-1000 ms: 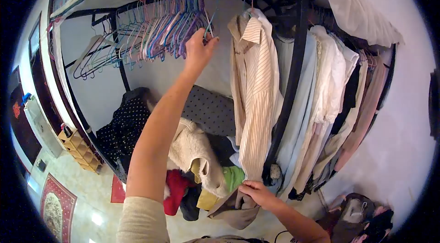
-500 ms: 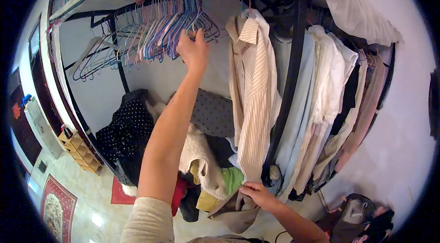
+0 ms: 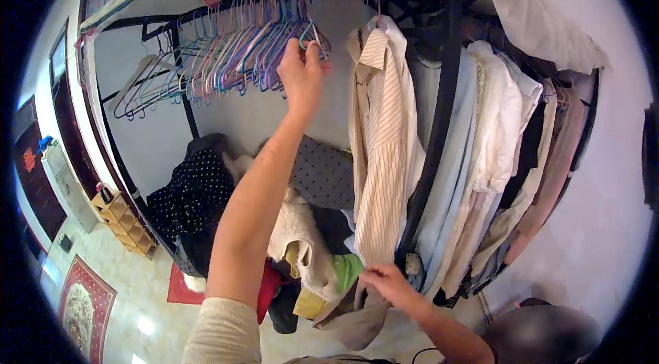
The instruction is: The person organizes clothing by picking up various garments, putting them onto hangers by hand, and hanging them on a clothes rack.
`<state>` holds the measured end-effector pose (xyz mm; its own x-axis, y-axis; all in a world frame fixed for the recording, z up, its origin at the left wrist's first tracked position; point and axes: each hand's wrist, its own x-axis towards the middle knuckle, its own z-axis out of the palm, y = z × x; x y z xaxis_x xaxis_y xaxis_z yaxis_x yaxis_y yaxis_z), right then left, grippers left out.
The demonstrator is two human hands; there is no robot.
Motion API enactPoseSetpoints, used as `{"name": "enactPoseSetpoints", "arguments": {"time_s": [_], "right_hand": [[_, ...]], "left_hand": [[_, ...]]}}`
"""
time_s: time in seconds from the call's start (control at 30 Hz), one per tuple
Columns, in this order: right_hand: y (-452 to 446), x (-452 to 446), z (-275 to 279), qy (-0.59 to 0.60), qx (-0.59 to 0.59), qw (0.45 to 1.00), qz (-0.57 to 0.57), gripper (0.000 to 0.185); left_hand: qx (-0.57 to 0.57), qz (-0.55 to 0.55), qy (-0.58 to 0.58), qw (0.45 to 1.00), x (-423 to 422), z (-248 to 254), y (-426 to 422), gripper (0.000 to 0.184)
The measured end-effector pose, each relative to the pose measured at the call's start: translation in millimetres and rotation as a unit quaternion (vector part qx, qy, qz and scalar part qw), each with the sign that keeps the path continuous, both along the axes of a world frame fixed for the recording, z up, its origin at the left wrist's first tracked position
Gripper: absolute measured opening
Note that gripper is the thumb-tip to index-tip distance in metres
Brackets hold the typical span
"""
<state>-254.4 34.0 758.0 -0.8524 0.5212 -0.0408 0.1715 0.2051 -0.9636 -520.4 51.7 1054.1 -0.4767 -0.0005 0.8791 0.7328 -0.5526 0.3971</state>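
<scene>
Faces a tall black metal clothes rack [image 3: 447,76], with a long row of pale, dark and pink hanging garments [image 3: 494,110] packed at its right. Has straight ahead, beside the black upright, a long cream shirt with thin brown stripes [image 3: 381,165]. Meets, along the top rail to the left, a dense bunch of bare blue, purple and pink hangers [image 3: 257,48]. Looks down on a heap with a black white-dotted cloth [image 3: 189,192], a grey dark-dotted cloth [image 3: 319,165] and a cream fleecy garment [image 3: 295,227]. Finds a plain taupe cloth [image 3: 357,323] lower, below the shirt's end.

Reaches up with the left hand [image 3: 302,79], apparently pinching a thin, pale blue-green hanger [image 3: 316,33] between thumb and fingertips, at the bunch's right edge, short of the shirt. Cannot tell if hooked on the rail. Keeps the right hand [image 3: 395,286] low, fingers bent beside the taupe cloth; cannot tell if gripping it.

Seems, as a judgement, to be at the step of handling one hanger apart from its neighbours. Probably calls for a steady pinch and room around the hook, without snagging the bunch.
</scene>
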Motion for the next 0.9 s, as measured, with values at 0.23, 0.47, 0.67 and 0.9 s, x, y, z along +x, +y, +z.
{"name": "enactPoseSetpoints", "arguments": {"time_s": [0.23,0.47,0.67,0.9], "right_hand": [[29,-69,136,0.250,0.192,0.949,-0.019,0.017],[68,-179,241,0.323,0.241,0.908,-0.111,0.023],[98,-254,269,0.447,0.256,0.840,-0.173,0.020],[80,-249,292,0.470,0.135,0.870,-0.060,0.018]], "left_hand": [[-0.036,0.089,0.063,0.993,-11,5,-20,0.022],[-0.107,0.141,0.087,0.980,-25,6,-34,0.021],[-0.125,0.144,0.099,0.977,-29,12,-52,0.022],[-0.110,0.157,0.118,0.974,-27,20,-58,0.026]]}}
